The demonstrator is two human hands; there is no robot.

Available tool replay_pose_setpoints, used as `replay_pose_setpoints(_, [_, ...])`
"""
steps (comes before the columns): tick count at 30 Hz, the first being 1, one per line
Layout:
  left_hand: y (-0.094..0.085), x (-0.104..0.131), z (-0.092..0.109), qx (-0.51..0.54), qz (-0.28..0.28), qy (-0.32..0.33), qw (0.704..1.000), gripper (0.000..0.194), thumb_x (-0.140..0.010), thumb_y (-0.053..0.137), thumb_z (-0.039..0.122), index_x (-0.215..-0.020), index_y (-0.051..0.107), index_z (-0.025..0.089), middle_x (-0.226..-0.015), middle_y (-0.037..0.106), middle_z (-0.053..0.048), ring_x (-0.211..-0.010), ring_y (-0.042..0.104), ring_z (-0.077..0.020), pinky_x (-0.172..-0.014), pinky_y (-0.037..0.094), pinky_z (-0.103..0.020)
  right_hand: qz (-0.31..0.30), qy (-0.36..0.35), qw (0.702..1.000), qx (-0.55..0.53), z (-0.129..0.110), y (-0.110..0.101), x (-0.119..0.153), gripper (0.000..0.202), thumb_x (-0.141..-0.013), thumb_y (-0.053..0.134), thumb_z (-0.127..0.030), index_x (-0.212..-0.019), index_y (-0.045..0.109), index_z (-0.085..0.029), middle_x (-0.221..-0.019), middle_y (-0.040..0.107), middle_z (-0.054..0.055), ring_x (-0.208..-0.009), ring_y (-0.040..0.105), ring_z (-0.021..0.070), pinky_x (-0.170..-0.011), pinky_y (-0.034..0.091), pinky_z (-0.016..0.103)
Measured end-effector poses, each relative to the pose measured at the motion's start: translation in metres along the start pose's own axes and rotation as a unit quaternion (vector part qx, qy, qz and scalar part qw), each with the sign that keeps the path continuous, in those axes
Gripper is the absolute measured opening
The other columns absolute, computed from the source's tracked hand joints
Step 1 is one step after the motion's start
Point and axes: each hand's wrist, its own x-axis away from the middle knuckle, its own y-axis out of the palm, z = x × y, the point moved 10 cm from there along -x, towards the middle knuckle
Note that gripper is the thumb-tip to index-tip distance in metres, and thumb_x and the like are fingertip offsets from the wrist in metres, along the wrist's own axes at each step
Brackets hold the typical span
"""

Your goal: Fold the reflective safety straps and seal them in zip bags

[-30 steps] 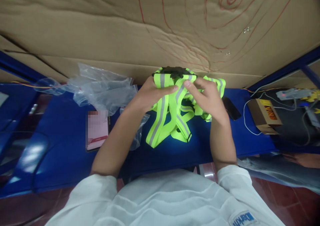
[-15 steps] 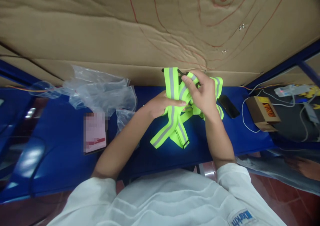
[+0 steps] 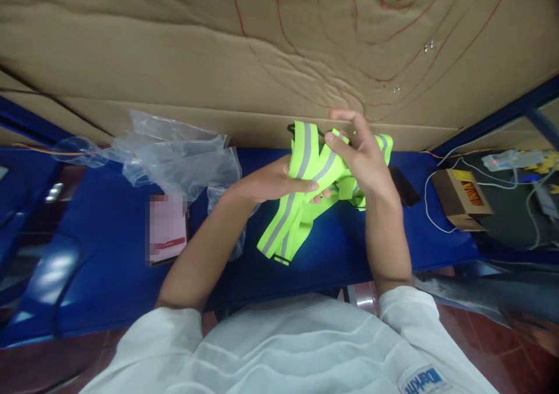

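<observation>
A neon yellow-green reflective strap point(image 3: 286, 210) with a silver stripe lies folded in several lengths in front of me, above the blue table. My left hand point(image 3: 279, 185) is closed around the gathered lengths, its thumb across the front. Two lengths hang below it, one ending at a black buckle point(image 3: 282, 259). My right hand point(image 3: 362, 152) pinches a slanting length near its top with the thumb, while one finger points away toward the cardboard. Its other fingers are partly hidden behind the strap. More loops bunch up behind the right wrist. Black fittings show at the strap's upper edge.
Clear plastic bags point(image 3: 174, 155) lie on the blue table point(image 3: 105, 237) at left, beside a pinkish, partly blurred packet point(image 3: 170, 231). On the right are a black phone point(image 3: 405, 187), a small cardboard box point(image 3: 458, 199) and white cables. A cardboard wall point(image 3: 174, 62) stands behind.
The hanging lengths have drawn together and swung left under my left hand. My right hand has turned and its index finger has lifted away. Fewer loops show at right.
</observation>
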Motion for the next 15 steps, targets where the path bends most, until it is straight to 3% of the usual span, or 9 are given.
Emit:
replay_pose_setpoints(2, [-0.006, 0.001, 0.001, -0.002, 0.015, 0.004, 1.0, 0.025, -0.083, 0.086, 0.034, -0.095, 0.078, 0.014, -0.089, 0.078, -0.009, -0.074, 0.071, -0.0181, -0.074, 0.06, -0.03, 0.028, -0.072, 0.995, 0.07, -0.022, 0.001, 0.004, 0.033, -0.106, 0.058, -0.052, -0.131, 0.066, -0.031, -0.132, 0.067, 0.007, -0.121, 0.066, 0.0251, -0.103, 0.058, 0.044])
replay_pose_setpoints(3, [-0.009, 0.001, 0.0, -0.003, 0.019, 0.005, 1.0, 0.026, -0.082, 0.086, 0.034, -0.095, 0.078, 0.014, -0.089, 0.078, -0.009, -0.075, 0.071, -0.0186, -0.075, 0.06, -0.03, 0.009, -0.1, 0.991, 0.092, -0.033, 0.008, 0.006, 0.033, -0.109, 0.05, -0.05, -0.131, 0.067, -0.031, -0.135, 0.067, 0.007, -0.128, 0.063, 0.0262, -0.109, 0.055, 0.046])
replay_pose_setpoints(5, [-0.015, 0.003, 0.001, -0.012, 0.027, 0.011, 1.0, 0.027, -0.081, 0.087, 0.036, -0.095, 0.078, 0.015, -0.09, 0.078, -0.009, -0.078, 0.072, -0.0199, -0.079, 0.061, -0.032, -0.078, -0.136, 0.981, 0.111, -0.05, 0.028, 0.013, 0.039, -0.112, 0.044, -0.049, -0.137, 0.067, -0.029, -0.14, 0.065, 0.008, -0.136, 0.059, 0.0279, -0.117, 0.05, 0.05])
replay_pose_setpoints(8, [-0.021, 0.008, 0.008, -0.052, 0.028, 0.034, 0.998, 0.025, -0.082, 0.087, 0.039, -0.091, 0.078, 0.017, -0.088, 0.078, -0.007, -0.081, 0.073, -0.0205, -0.082, 0.06, -0.031, -0.176, -0.141, 0.967, 0.12, -0.059, 0.047, 0.023, 0.056, -0.105, 0.058, -0.056, -0.153, 0.055, -0.028, -0.15, 0.06, 0.01, -0.138, 0.059, 0.0311, -0.117, 0.051, 0.05])
replay_pose_setpoints(12, [-0.016, 0.011, 0.006, -0.126, -0.016, 0.018, 0.992, 0.025, -0.088, 0.082, 0.041, -0.097, 0.08, 0.018, -0.099, 0.079, -0.007, -0.096, 0.074, -0.0224, -0.091, 0.058, -0.031, -0.162, -0.129, 0.971, 0.12, -0.057, 0.042, 0.023, 0.053, -0.102, 0.063, -0.056, -0.149, 0.06, -0.031, -0.143, 0.065, 0.007, -0.13, 0.064, 0.0307, -0.112, 0.055, 0.05])
replay_pose_setpoints(15, [-0.028, 0.005, -0.004, -0.079, 0.063, -0.003, 0.995, 0.032, -0.079, 0.089, 0.036, -0.104, 0.078, 0.019, -0.108, 0.08, -0.006, -0.101, 0.074, -0.0223, -0.093, 0.057, -0.031, -0.128, -0.134, 0.974, 0.133, -0.055, 0.037, 0.021, 0.05, -0.102, 0.062, -0.056, -0.145, 0.064, -0.03, -0.144, 0.065, 0.007, -0.133, 0.062, 0.0325, -0.117, 0.051, 0.055])
